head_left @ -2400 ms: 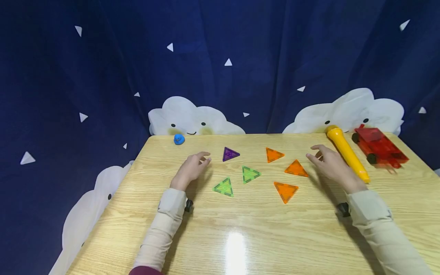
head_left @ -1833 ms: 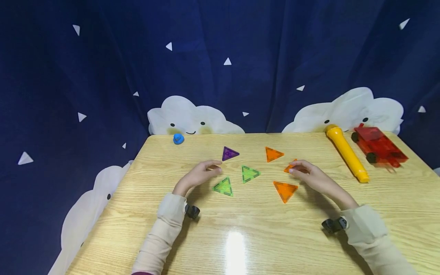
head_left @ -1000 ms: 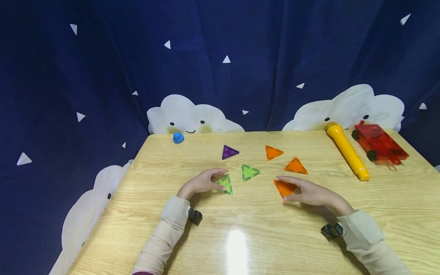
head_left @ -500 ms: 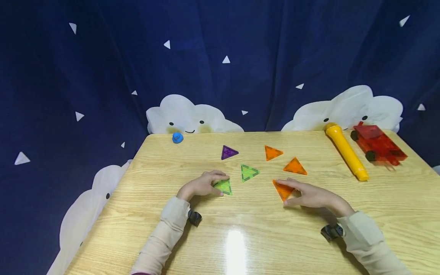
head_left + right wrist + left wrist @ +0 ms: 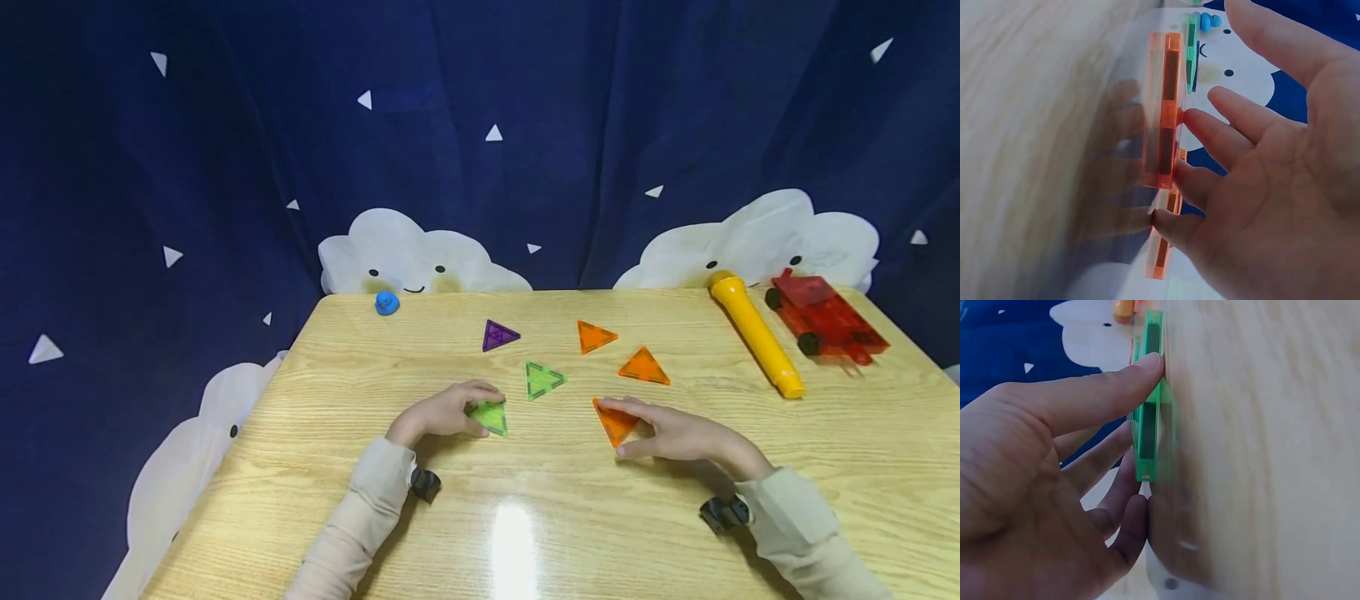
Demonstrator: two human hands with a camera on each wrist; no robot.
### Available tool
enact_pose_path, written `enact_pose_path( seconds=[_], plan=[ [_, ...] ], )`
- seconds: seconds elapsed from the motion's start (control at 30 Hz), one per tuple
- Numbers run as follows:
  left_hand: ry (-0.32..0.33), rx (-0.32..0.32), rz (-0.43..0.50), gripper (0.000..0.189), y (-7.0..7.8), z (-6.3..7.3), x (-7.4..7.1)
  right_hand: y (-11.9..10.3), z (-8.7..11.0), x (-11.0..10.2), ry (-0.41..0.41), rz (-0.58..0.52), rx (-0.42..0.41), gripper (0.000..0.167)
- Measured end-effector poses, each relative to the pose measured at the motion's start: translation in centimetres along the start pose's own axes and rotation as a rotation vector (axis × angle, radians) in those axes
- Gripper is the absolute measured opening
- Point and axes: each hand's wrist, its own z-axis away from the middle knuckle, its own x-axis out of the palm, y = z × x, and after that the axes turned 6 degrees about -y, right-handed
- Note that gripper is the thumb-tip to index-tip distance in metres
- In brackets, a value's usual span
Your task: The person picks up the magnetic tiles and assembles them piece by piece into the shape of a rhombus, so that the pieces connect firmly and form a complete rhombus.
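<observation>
My left hand (image 5: 447,410) pinches a light green triangular magnetic tile (image 5: 491,419) on the table. In the left wrist view the thumb lies on the edge of this green tile (image 5: 1147,434), with fingers behind it. My right hand (image 5: 671,431) spans the nearest orange triangular tile (image 5: 617,422), its fingers over the far side and its thumb by the near corner. The right wrist view shows fingertips at the orange tile (image 5: 1165,112), while the thumb stands apart from it. Between the hands lies a second green tile (image 5: 543,380).
Further back lie a purple triangle tile (image 5: 498,335) and two more orange tiles (image 5: 596,337). A yellow toy microphone (image 5: 757,336) and a red toy car (image 5: 828,317) are at the right. A small blue duck (image 5: 387,303) sits near the far left table (image 5: 570,533) corner.
Both hands have come inward and nearer the front: the left from bare wood to the near green tile, the right from beside the microphone to the nearest orange tile, which has turned slightly.
</observation>
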Motion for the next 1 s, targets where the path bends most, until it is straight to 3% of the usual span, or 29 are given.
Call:
enact_pose_path(
  seconds=[0.47,1.0],
  plan=[
    [-0.026,0.041,-0.015,0.063,1.0,-0.2,0.9,-0.9,-0.1,0.4,-0.02,0.008,-0.042,0.075],
    [-0.073,0.058,-0.064,0.061,2.5,-0.6,2.4,-2.1,-0.3,1.5,-0.05,-0.017,-0.03,0.076]
  ],
)
